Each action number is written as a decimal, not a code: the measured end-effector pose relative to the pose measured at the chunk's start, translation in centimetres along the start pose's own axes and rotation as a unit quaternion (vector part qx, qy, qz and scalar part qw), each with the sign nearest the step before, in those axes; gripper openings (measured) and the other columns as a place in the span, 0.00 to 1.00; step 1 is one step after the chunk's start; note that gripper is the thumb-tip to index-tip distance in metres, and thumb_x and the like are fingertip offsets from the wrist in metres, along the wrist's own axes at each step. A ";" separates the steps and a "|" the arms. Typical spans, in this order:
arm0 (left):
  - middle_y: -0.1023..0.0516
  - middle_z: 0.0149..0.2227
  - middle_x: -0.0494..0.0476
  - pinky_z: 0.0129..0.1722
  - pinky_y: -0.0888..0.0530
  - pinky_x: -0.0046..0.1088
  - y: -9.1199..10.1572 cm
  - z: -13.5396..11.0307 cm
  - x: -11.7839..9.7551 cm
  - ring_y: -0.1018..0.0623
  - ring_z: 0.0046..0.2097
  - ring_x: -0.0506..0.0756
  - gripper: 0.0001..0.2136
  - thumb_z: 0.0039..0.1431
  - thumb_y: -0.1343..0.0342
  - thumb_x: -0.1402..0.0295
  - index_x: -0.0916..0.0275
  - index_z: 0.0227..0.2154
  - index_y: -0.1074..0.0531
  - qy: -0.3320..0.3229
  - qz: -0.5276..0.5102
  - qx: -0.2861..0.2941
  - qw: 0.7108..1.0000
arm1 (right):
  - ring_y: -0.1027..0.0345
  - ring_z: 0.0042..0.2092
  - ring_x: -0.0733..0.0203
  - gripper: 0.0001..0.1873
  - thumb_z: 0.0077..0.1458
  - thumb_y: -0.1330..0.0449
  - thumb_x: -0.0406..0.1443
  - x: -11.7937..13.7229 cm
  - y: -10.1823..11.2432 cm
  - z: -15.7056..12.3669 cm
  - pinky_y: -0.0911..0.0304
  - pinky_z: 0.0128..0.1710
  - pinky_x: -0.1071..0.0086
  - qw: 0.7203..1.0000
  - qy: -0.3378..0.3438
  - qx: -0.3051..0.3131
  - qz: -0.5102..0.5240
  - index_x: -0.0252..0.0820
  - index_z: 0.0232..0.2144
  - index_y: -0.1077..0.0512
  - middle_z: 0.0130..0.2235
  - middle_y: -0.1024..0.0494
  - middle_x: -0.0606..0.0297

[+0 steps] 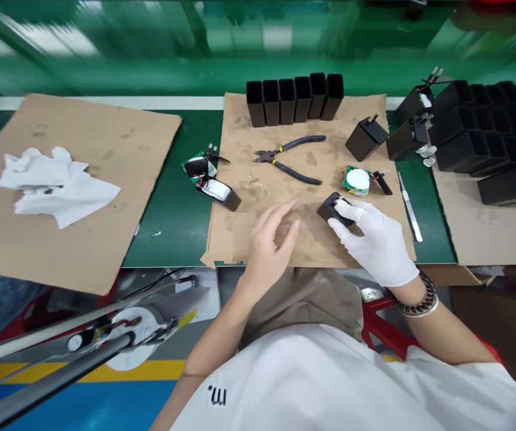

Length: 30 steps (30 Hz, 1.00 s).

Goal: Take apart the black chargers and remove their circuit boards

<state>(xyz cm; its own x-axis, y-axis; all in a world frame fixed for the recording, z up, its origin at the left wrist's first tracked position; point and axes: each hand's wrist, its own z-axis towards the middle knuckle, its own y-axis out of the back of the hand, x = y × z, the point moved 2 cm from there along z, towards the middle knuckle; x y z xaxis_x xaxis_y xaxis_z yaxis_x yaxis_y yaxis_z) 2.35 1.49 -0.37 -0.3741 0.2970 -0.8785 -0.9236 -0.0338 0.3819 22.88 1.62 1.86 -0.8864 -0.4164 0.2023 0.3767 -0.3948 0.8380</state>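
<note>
My right hand (372, 242), in a white glove, closes its fingers on a black power adapter (328, 208) at the front of the cardboard sheet (244, 239). The glove hides part of the adapter's top. My bare left hand (270, 245) hovers to the left with nothing in it, thumb and fingers apart. Just behind the adapter lies a green circuit board (357, 180) with a white pad and a wired black plug piece (382, 182). Diagonal cutters (267, 156) rest with their handles spread. At the sheet's left edge, another circuit board (199, 167) is wired beside a black case (228, 198).
Several open black cases (287, 102) stand in a row at the back. More cases (473, 131) are grouped on the right, near tweezers (410, 206) and black adapters (366, 138). White gloves (55, 182) lie on the left cardboard (73, 251). A metal pole (60, 383) crosses the lower left.
</note>
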 end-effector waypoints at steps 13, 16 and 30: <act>0.17 0.52 0.57 0.58 0.25 0.29 -4.7 4.0 -1.0 0.20 0.54 0.55 0.10 0.66 0.44 0.71 0.63 0.47 0.22 0.133 -0.294 0.103 0.941 | 0.17 0.40 0.52 0.15 0.69 0.44 0.41 0.7 0.1 0.3 0.25 0.34 0.63 0.999 -0.036 0.001 -0.041 0.42 0.47 0.20 0.48 0.14 0.57; 0.18 0.49 0.54 0.57 0.26 0.28 -4.3 4.5 -1.1 0.20 0.53 0.54 0.10 0.63 0.44 0.73 0.61 0.45 0.22 0.149 -0.304 0.133 0.931 | 0.17 0.42 0.52 0.15 0.69 0.45 0.41 0.7 0.2 0.4 0.25 0.34 0.63 0.999 -0.032 0.026 -0.033 0.44 0.48 0.20 0.49 0.15 0.57; 0.17 0.42 0.55 0.51 0.24 0.28 -3.3 3.8 -0.4 0.18 0.48 0.53 0.07 0.66 0.43 0.66 0.60 0.43 0.23 0.152 -0.286 -0.057 0.945 | 0.17 0.44 0.52 0.12 0.62 0.35 0.41 -1.4 0.9 0.2 0.22 0.42 0.62 0.996 -0.090 -0.014 -0.004 0.47 0.46 0.21 0.46 0.14 0.59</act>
<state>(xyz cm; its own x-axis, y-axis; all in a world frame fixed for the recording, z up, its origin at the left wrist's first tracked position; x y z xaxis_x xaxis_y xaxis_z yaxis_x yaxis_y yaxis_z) 5.87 5.13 -0.15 0.1969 0.0114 -0.9804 -0.9787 -0.0577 -0.1972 24.41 2.08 2.42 -0.9227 -0.2599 0.2847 0.3737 -0.4211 0.8265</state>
